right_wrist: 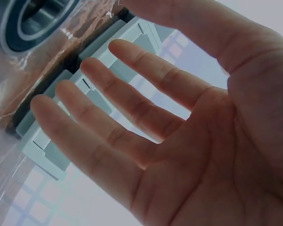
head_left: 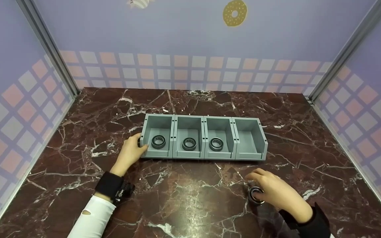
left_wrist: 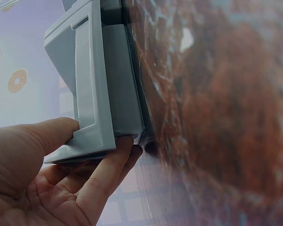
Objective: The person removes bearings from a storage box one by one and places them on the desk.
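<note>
Lilac printed wall panels (head_left: 184,36) enclose a dark red, white-veined marble worktop (head_left: 184,205). At left, the left hand (head_left: 132,150) grips the end wall of a row of four joined grey-blue plastic bins (head_left: 157,154), its long axis running left to right, low lips facing near. Bin one holds a black-and-silver metal ring bearing (head_left: 158,146), bin two a second bearing (head_left: 189,148), bin three a third bearing (head_left: 216,149), all bore upward; the fourth bin (head_left: 249,156) has none, so I judge three placings done, one left. Farther right and nearer, a loose black-and-silver bearing (head_left: 251,195) is at the right hand (head_left: 273,188), fingers parted, thumb over it; whether it is touched, or how tilted, I cannot tell. Round, it has no long axis.
</note>
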`<state>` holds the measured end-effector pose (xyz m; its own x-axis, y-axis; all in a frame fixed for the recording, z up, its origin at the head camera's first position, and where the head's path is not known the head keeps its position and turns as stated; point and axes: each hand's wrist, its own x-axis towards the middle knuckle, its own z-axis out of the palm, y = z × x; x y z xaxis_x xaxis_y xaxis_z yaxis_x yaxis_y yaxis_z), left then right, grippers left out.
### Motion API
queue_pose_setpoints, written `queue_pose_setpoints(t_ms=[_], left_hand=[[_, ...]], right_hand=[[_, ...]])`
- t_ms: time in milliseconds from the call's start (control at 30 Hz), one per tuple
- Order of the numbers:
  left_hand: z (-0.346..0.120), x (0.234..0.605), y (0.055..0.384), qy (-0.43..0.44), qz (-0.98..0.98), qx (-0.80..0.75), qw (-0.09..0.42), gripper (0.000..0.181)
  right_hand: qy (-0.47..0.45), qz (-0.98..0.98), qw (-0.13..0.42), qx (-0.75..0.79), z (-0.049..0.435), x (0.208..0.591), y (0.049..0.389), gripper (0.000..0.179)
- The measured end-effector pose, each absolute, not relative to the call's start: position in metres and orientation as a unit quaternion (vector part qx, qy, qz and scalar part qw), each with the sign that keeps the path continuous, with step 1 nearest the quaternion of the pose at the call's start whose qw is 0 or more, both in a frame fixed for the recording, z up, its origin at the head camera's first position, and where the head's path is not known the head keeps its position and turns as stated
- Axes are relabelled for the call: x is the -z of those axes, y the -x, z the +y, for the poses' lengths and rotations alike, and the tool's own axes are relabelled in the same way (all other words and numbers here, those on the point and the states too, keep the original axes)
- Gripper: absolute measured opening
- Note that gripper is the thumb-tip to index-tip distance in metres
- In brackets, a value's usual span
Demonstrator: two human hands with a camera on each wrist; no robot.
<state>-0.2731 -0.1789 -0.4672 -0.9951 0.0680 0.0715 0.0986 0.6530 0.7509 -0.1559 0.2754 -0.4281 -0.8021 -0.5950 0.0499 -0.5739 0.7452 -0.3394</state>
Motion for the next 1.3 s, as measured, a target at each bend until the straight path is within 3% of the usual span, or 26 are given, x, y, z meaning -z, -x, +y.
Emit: queue_pose_setpoints(t_ms=[967, 1300], left_hand=[[-0.178, 0.466, 0.273, 0.037, -0.907, 0.418, 0.01, 0.048], [-0.179, 0.466, 0.274, 0.044, -0.91, 0.412, 0.015, 0.047]], right_hand=[[0.326, 0.934, -0.044, 0.139, 0.259, 0.395, 0.183, 0.047], [0.331, 0.93, -0.045, 0.15, 0.253, 0.382, 0.199, 0.045]])
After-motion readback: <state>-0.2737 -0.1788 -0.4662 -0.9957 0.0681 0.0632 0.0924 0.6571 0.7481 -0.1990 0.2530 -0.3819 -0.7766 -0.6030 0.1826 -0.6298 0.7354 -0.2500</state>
